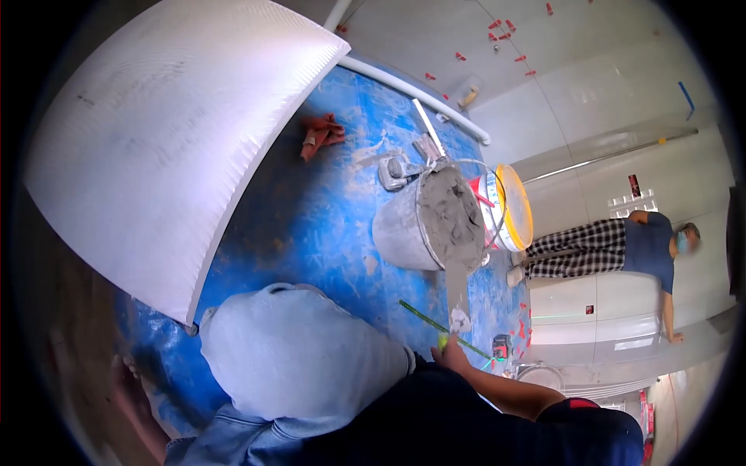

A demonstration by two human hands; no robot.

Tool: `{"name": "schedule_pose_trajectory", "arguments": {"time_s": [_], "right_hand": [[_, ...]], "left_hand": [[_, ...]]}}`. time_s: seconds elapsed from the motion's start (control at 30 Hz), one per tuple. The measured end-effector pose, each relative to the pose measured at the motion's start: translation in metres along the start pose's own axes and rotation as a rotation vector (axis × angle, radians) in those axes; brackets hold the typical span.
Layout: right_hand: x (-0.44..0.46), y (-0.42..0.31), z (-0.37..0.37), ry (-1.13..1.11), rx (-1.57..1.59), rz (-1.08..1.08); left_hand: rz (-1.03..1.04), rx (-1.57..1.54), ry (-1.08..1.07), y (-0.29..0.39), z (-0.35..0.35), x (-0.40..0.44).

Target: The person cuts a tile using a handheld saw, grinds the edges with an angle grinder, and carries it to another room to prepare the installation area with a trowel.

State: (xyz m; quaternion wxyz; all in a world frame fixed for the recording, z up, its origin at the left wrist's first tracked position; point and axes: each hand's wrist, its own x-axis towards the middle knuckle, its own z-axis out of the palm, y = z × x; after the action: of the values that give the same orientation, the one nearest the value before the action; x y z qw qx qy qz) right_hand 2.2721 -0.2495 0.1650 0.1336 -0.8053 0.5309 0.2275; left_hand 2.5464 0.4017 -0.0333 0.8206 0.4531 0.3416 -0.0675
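My right hand (451, 356) is closed round the handle end of a trowel, partly hidden by the fingers. The trowel's grey blade (457, 287) points at the rim of a bucket (400, 229) full of thick grey mortar (451, 213). A clump of mortar or a pale fitting (460, 320) shows near the handle. Beside the hand lies a thin green strip (423, 314); whether it is an object or laser light is unclear. My left hand does not show. A bare limb at the lower left, beside the jeans (303, 349), looks like a foot.
A large pale tile (171, 147) with ridged edges fills the upper left. Behind the mortar bucket stands a yellow-rimmed bucket (517, 208). A grey power tool (395, 171), red cloth (320, 136), white pipe (412, 93) and red-and-black device (501, 347) lie around. Another person (622, 247) stands by the wall.
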Motion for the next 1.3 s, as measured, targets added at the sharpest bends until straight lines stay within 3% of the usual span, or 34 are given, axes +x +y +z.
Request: {"name": "schedule_pose_trajectory", "arguments": {"time_s": [0.07, 0.17, 0.23, 0.27, 0.3, 0.37, 0.4, 0.47, 0.5, 0.53, 0.57, 0.6, 0.93, 1.13, 1.2, 1.3], "right_hand": [[-0.019, 0.045, 0.010, 0.050, -0.092, -0.054], [-0.029, 0.092, 0.006, -0.110, -0.095, -0.074], [-0.040, 0.091, -0.003, 0.220, 0.058, -0.326], [-0.058, 0.043, -0.035, 0.112, 0.255, -0.027], [-0.024, 0.080, -0.042, 0.080, 0.300, -0.200], [-0.004, 0.048, -0.081, 0.196, 0.291, -0.125], [0.003, 0.021, -0.099, 0.212, 0.379, 0.019], [0.052, 0.005, -0.125, -0.097, 0.921, 0.046], [0.093, 0.015, -0.131, -0.546, 1.154, 0.030], [0.076, -0.006, -0.100, -0.379, 1.095, 0.030], [0.057, -0.032, -0.070, -0.214, 1.021, 0.040], [0.060, -0.049, -0.057, -0.185, 0.864, 0.016], [0.061, -0.262, -0.002, -0.507, -0.181, -0.532], [-0.010, -0.367, 0.029, -0.552, -0.544, -0.854], [-0.045, -0.401, 0.047, -0.594, -0.623, -0.967], [-0.093, -0.446, 0.084, -0.707, -0.690, -1.150]], "left_hand": [[-0.001, -0.002, -0.011, -0.001, 0.002, -0.004], [0.026, 0.008, -0.022, -0.008, -0.015, -0.006], [0.028, 0.084, -0.055, -0.015, -0.044, -0.015], [0.024, 0.112, -0.048, -0.013, -0.053, -0.017], [0.008, 0.099, -0.057, -0.017, -0.050, -0.016], [-0.014, 0.026, -0.049, -0.024, -0.040, -0.016], [-0.025, -0.012, -0.050, -0.026, -0.044, -0.019], [-0.056, -0.157, -0.104, -0.044, -0.056, -0.029], [-0.057, -0.224, -0.131, -0.051, -0.060, -0.034], [-0.063, -0.276, -0.170, -0.063, -0.066, -0.038], [-0.018, -0.292, 0.015, -0.047, -0.042, -0.068], [0.029, -0.293, 0.200, -0.032, -0.017, -0.096], [0.137, -0.573, 0.318, -0.050, -0.084, -0.125], [0.332, -0.604, 0.298, -0.059, -0.076, -0.115], [0.280, -0.801, 0.189, -0.055, -0.072, -0.135], [0.233, -0.884, 0.219, -0.065, -0.090, -0.153]]}}
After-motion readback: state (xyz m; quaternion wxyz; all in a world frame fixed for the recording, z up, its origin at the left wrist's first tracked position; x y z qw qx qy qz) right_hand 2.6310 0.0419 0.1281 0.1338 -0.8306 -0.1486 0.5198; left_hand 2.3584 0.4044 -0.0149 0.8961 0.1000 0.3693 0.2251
